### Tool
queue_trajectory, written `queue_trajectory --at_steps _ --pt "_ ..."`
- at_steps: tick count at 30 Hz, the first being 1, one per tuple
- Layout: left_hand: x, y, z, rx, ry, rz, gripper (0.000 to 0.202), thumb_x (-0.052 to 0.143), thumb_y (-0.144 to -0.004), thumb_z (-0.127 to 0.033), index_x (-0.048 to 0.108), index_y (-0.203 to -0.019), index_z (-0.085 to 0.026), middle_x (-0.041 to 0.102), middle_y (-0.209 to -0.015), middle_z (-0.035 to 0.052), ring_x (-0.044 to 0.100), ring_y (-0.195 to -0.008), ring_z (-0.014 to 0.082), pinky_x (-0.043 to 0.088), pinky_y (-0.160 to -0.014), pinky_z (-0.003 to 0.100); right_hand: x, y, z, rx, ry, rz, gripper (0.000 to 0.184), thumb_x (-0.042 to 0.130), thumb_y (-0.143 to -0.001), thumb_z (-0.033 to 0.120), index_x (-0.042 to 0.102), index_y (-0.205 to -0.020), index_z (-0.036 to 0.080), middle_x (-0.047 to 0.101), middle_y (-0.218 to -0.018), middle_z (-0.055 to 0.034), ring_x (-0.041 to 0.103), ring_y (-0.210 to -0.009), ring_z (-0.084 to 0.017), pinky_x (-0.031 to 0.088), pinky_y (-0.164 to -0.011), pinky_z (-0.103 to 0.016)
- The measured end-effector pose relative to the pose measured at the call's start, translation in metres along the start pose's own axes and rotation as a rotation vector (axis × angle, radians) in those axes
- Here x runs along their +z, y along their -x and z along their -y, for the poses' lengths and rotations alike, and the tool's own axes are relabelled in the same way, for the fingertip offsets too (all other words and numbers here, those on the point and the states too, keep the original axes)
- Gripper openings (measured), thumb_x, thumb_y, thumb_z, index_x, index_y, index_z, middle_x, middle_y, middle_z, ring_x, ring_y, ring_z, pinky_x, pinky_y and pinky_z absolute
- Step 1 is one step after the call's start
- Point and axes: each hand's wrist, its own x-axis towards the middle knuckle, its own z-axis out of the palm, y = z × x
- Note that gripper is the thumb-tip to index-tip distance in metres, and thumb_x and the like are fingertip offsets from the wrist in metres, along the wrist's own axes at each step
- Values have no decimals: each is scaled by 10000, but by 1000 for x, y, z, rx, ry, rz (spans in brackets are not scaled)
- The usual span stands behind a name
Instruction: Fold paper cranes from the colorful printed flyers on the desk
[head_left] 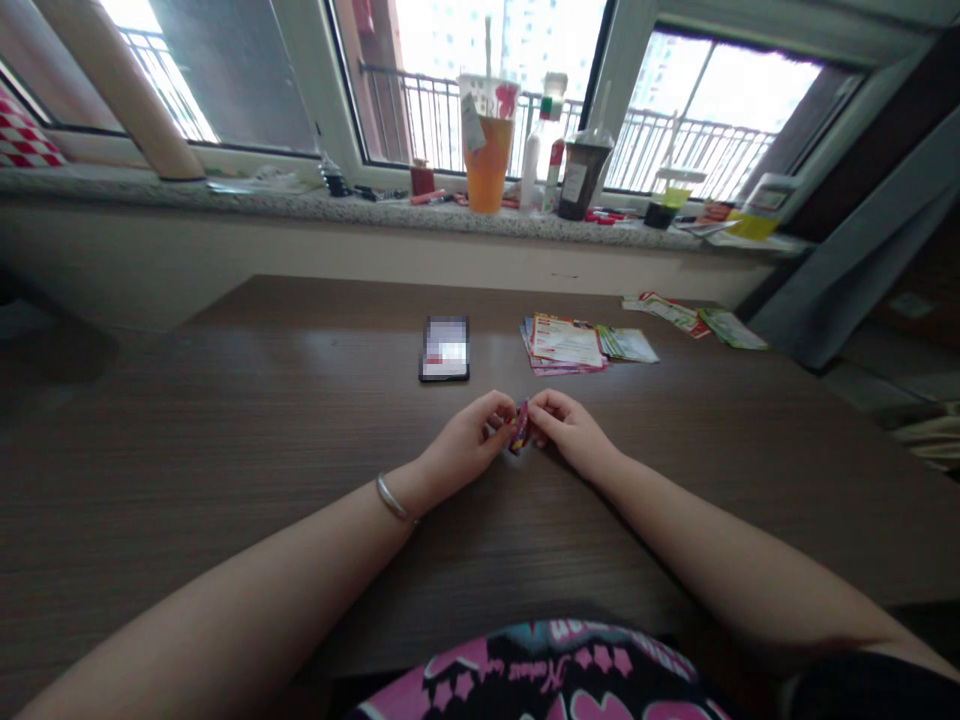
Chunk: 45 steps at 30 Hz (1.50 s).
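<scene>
My left hand (466, 443) and my right hand (571, 428) meet at the middle of the dark wooden table (225, 430). Both pinch a small folded piece of pink and red paper (519, 428) between their fingertips, just above the tabletop. A silver bangle (393, 498) circles my left wrist. Beyond the hands lies a black phone (445, 349), face up. To its right sits a loose stack of printed paper slips (566, 343).
More printed slips (694, 317) lie at the table's far right. The stone windowsill (225, 200) behind carries an orange drink cup (488, 140), a dark drink cup (582, 172), bottles and small clutter. A grey curtain (870, 260) hangs at right.
</scene>
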Motion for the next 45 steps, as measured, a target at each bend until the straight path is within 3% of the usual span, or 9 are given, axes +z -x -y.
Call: queue_trajectory --at_steps 8,13,15,18,23,31,38,45 --pt "-2 0 0 67 -114 -17 107 517 -895 -241 554 -978 -186 596 -903 23 561 -752 119 463 -665 234 2 0 -1 33 -101 -27 442 703 -658 599 538 -721 194 555 -558 58 486 -471 -79 397 -474 -212" --pt "-5 0 -4 147 -207 -41 84 528 -860 -181 576 -929 -189 566 -964 49 549 -897 156 461 -721 246 3 1 1 53 -64 -39 388 673 -696 557 544 -738 194 546 -503 64 406 -381 -57 289 -365 -180" --pt "-6 0 -5 140 -236 -67 91 538 -845 -167 585 -920 -189 553 -960 45 542 -873 151 457 -723 248 4 2 2 60 -67 -46 377 672 -693 542 533 -736 194 556 -504 61 431 -382 -62 295 -357 -173" --pt "-5 0 -5 84 -257 -91 116 545 -845 -181 598 -948 -188 544 -881 27 526 -745 130 446 -684 252 6 2 1 55 -71 -78 367 681 -671 525 524 -741 201 581 -548 52 536 -462 -96 389 -397 -186" --pt "-2 0 -5 26 -73 5 135 471 -914 -232 553 -1008 -182 610 -777 11 567 -673 125 442 -637 243 6 1 0 -11 -10 -117 282 656 -704 452 491 -730 225 582 -561 46 576 -510 -126 476 -500 -251" --pt "-2 1 -3 44 -181 -43 149 511 -882 -201 588 -1009 -184 644 -931 49 602 -810 154 476 -691 263 6 1 -7 -93 95 -195 151 579 -724 330 461 -744 238 541 -566 52 544 -518 -135 465 -557 -275" --pt "-1 2 -5 2 -78 -6 204 532 -870 -193 561 -1070 -170 660 -1015 70 639 -921 178 506 -834 319 6 6 -2 -204 264 -150 68 562 -737 258 515 -732 210 564 -706 26 528 -638 -123 434 -598 -239" --pt "-4 2 -5 -53 21 12 192 556 -890 -302 585 -1020 -164 679 -1020 64 654 -931 185 518 -839 323 5 8 2 -314 373 -99 24 560 -751 215 544 -738 202 591 -811 -9 567 -783 -149 467 -672 -250"
